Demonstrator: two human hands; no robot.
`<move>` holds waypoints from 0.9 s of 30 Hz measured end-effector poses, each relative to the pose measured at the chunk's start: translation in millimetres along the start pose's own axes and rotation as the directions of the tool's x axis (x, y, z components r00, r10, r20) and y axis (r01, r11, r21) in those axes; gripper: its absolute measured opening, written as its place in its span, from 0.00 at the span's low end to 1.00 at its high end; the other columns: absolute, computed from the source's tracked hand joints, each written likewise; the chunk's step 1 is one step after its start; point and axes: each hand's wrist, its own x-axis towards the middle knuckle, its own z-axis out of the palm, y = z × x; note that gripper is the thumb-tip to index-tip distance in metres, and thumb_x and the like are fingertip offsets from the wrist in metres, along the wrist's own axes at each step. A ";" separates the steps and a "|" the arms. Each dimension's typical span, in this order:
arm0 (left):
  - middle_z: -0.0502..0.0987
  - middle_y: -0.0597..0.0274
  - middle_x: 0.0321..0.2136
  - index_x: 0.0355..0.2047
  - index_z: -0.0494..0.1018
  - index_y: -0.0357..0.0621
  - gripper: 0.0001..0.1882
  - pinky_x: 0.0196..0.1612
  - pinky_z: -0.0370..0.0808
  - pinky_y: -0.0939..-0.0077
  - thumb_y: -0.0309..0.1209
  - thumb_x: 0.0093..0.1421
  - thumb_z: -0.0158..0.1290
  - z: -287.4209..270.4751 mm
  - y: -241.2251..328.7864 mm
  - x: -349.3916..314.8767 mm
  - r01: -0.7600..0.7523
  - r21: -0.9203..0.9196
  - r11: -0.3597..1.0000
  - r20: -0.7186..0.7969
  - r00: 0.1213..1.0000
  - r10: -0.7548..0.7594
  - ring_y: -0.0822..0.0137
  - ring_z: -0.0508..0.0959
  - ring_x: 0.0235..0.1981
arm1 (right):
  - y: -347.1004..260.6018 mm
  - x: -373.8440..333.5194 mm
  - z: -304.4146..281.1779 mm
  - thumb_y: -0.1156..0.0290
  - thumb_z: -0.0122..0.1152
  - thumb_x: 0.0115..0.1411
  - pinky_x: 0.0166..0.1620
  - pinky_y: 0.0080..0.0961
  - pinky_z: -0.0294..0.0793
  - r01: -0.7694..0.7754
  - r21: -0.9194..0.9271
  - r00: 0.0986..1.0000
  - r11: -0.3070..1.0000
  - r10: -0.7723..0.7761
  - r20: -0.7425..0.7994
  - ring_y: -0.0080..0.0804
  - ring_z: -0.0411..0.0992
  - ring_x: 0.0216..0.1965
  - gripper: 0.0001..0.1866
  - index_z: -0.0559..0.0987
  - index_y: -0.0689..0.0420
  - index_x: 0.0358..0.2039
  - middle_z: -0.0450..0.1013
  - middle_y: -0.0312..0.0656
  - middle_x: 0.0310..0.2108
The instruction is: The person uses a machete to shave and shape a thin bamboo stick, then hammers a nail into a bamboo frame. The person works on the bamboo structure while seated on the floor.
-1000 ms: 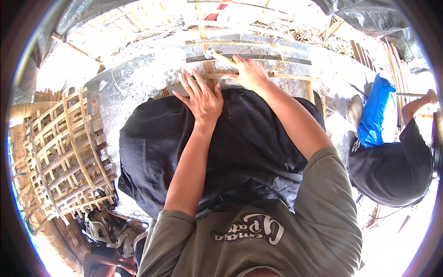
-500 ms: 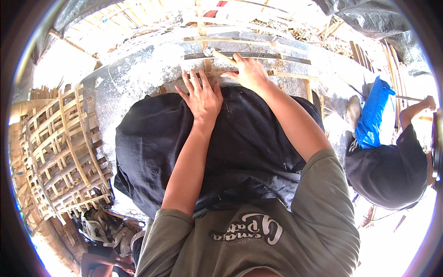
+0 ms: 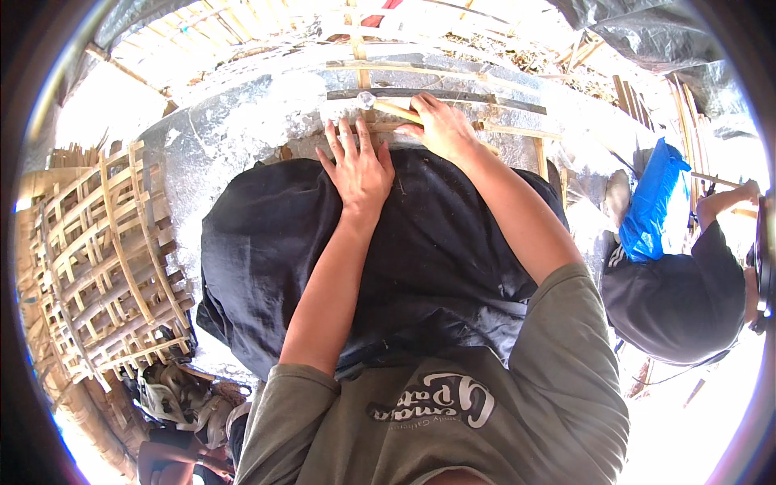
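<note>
My right hand (image 3: 440,128) is closed round the wooden handle of a hammer (image 3: 396,110). The hammer's shiny head (image 3: 367,99) lies over the crossing of an upright strip and a dark bamboo strip (image 3: 453,96). My left hand (image 3: 358,167) is open, fingers spread, its fingertips at a lower pale bamboo strip (image 3: 386,127). Several strips form a frame on the grey floor (image 3: 234,121). Black cloth (image 3: 436,242) covers my lap, just under both hands.
A woven bamboo panel (image 3: 105,259) stands at the left. At the right, another person in dark clothes (image 3: 675,299) sits beside a blue plastic bag (image 3: 655,198), one hand at a stick. Part of a further person (image 3: 166,461) and a greyish bundle (image 3: 174,396) show at the lower left.
The hammer's head has dropped slightly towards me, and my right hand has shifted a little with it. My left hand has moved slightly up and right, still spread.
</note>
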 end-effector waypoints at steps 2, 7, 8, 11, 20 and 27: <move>0.61 0.43 0.68 0.66 0.65 0.39 0.32 0.67 0.55 0.28 0.45 0.67 0.51 -0.9 0.3 -0.1 0.007 0.011 1.000 0.010 1.000 -0.007 0.42 0.49 0.74 | -2.7 -0.1 -1.7 0.49 0.67 0.61 0.36 0.47 0.80 0.001 -0.016 0.999 1.000 -0.001 0.033 0.54 0.79 0.38 0.25 0.73 0.58 0.43 0.77 0.47 0.38; 0.60 0.45 0.69 0.66 0.64 0.39 0.33 0.67 0.55 0.28 0.45 0.67 0.51 -2.8 0.9 0.7 0.019 0.033 0.999 0.036 0.999 -0.020 0.43 0.49 0.75 | -5.4 -1.8 -2.8 0.50 0.66 0.62 0.35 0.47 0.80 -0.022 -0.019 0.999 1.000 0.023 0.036 0.54 0.80 0.37 0.22 0.73 0.56 0.42 0.78 0.48 0.36; 0.60 0.45 0.69 0.66 0.64 0.39 0.33 0.67 0.55 0.28 0.45 0.67 0.51 -2.6 0.9 0.9 0.022 0.034 0.999 0.033 0.999 -0.023 0.44 0.49 0.75 | -4.9 -1.8 -1.5 0.50 0.67 0.62 0.35 0.47 0.80 -0.030 -0.011 0.999 0.999 0.030 0.038 0.54 0.80 0.37 0.22 0.73 0.56 0.42 0.78 0.48 0.36; 0.60 0.45 0.69 0.66 0.65 0.40 0.32 0.67 0.55 0.28 0.45 0.67 0.51 -1.8 0.6 0.4 0.015 0.046 0.999 0.014 1.000 -0.015 0.43 0.49 0.75 | -4.9 -1.2 -0.5 0.50 0.67 0.61 0.35 0.48 0.80 -0.057 0.013 0.997 0.998 0.056 0.049 0.55 0.80 0.36 0.23 0.73 0.56 0.42 0.78 0.48 0.35; 0.57 0.44 0.70 0.68 0.62 0.43 0.34 0.66 0.52 0.23 0.45 0.67 0.52 0.7 0.7 -2.5 0.014 0.017 1.000 0.012 1.000 -0.014 0.41 0.48 0.75 | -3.2 -2.1 1.8 0.48 0.67 0.60 0.36 0.47 0.81 -0.104 0.027 0.992 0.994 0.102 0.069 0.53 0.81 0.37 0.24 0.75 0.55 0.43 0.80 0.47 0.35; 0.56 0.37 0.70 0.61 0.69 0.47 0.23 0.68 0.42 0.21 0.36 0.66 0.50 13.4 1.7 -0.8 -0.092 0.082 0.992 -0.019 0.995 0.094 0.38 0.49 0.74 | -2.0 -1.1 4.0 0.44 0.66 0.60 0.37 0.46 0.82 -0.126 -0.044 0.986 0.991 0.130 0.108 0.51 0.82 0.37 0.27 0.75 0.55 0.46 0.80 0.46 0.36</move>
